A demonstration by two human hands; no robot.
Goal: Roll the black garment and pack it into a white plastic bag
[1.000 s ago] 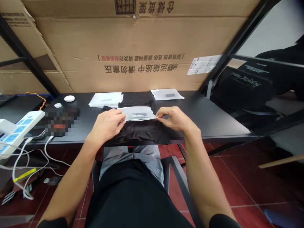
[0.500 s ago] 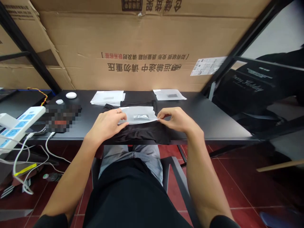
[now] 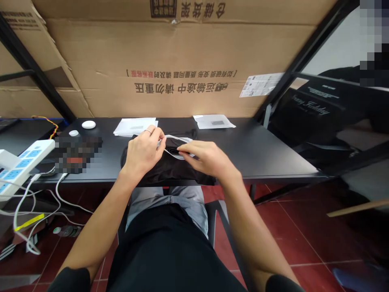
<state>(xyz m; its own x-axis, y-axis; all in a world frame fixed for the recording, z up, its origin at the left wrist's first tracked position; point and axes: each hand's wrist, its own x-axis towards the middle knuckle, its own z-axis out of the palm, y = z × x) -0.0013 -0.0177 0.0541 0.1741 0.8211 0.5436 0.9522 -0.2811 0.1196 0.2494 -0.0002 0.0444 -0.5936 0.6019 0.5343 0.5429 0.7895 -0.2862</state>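
Note:
Between my hands a translucent white plastic bag (image 3: 187,140) is spread at its mouth, its pale rim forming a loop. Dark material shows inside that loop. My left hand (image 3: 146,149) pinches the bag's rim at its left end. At the mouth's right side, my right hand (image 3: 208,157) has its thumb and fingertips drawn together; what they grip is hidden. Black fabric (image 3: 173,174) lies under and around the bag, reaching the table's front edge.
A stack of white bags (image 3: 133,126) lies behind my left hand. One more white bag (image 3: 214,121) lies at the back right. A large cardboard sheet (image 3: 182,48) stands behind the black table (image 3: 267,158). At left are a power strip (image 3: 27,166), cables and a white oval case (image 3: 88,125).
The bag lay flat between my hands and now its mouth is spread. My right hand has moved left from the bag's corner to the mouth. My left hand has shifted slightly up.

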